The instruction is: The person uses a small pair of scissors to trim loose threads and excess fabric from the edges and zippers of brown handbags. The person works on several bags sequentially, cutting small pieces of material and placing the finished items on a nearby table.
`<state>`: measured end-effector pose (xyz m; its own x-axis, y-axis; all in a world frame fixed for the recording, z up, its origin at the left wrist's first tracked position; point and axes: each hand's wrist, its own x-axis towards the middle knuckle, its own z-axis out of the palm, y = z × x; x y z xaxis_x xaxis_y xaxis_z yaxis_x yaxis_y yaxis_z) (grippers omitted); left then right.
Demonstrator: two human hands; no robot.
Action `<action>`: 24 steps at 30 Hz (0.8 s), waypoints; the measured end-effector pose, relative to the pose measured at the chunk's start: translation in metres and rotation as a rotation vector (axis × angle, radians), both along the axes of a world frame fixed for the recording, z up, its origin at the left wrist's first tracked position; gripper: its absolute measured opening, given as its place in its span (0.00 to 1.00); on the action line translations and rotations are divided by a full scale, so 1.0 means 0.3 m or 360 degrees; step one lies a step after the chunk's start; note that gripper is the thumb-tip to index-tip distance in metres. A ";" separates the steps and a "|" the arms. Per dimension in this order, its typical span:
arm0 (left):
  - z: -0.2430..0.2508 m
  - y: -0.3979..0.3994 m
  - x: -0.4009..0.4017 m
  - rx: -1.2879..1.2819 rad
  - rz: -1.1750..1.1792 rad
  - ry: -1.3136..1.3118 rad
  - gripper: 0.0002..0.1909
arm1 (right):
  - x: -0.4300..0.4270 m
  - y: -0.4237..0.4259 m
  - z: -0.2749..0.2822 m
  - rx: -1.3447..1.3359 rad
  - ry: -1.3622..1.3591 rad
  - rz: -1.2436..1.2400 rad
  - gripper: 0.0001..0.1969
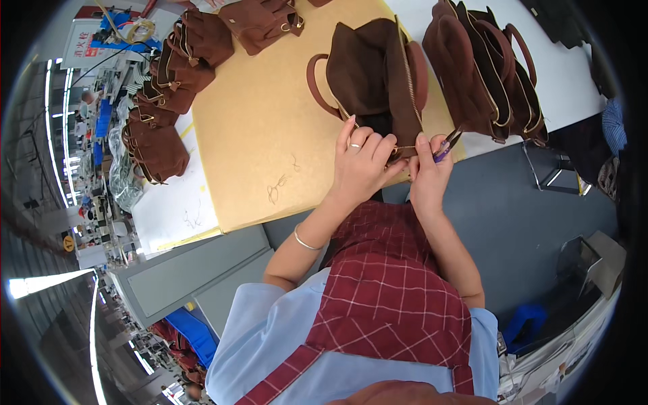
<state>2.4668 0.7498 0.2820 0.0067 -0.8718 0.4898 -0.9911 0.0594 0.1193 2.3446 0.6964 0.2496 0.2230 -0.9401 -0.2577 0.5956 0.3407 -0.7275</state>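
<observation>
A brown handbag [362, 76] stands unzipped on the tan sheet in front of me, its dark lining and brass-coloured zipper teeth showing. My left hand [364, 159], with a ring on one finger, grips the bag's near rim by the zipper end. Close beside it, my right hand [430, 172] pinches the same rim at the zipper between thumb and fingers. Small thread snips [443, 149] with purple on the grip are also tucked in the right hand, their blades pointing up and away. The fingers partly hide the zipper end.
More brown handbags [473, 76] stand upright at the right on the white table [562, 86]. Others [157, 147] line the left edge, and another bag [260, 23] lies at the back. Loose thread ends [276, 190] lie on the tan sheet [253, 131]. A metal-framed stool [557, 174] is at the right.
</observation>
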 end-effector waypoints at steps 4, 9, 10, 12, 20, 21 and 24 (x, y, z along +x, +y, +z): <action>0.011 -0.013 -0.009 -0.0203 -0.0093 -0.0295 0.09 | -0.039 0.022 0.017 0.0049 -0.0167 -0.0005 0.14; -0.094 0.026 -0.039 -0.0356 -0.0175 -0.0322 0.09 | -0.123 0.017 -0.018 0.0070 0.0216 0.0094 0.18; -0.103 0.019 -0.044 -0.0382 -0.0221 -0.0254 0.10 | -0.141 0.013 -0.022 0.0066 0.0241 0.0094 0.19; -0.107 0.019 -0.067 -0.0401 -0.0303 -0.0069 0.13 | -0.164 0.000 -0.024 0.0040 0.0244 0.0092 0.19; -0.089 0.031 -0.095 -0.0303 -0.0298 0.0590 0.13 | -0.162 0.012 -0.064 0.0325 -0.0183 0.0253 0.20; -0.086 0.029 -0.102 -0.0274 -0.0243 0.0680 0.14 | -0.157 0.011 -0.072 0.0367 -0.0227 0.0270 0.20; -0.072 0.032 -0.123 -0.0174 -0.0061 0.0839 0.16 | -0.155 0.010 -0.110 0.0507 -0.0409 0.0337 0.20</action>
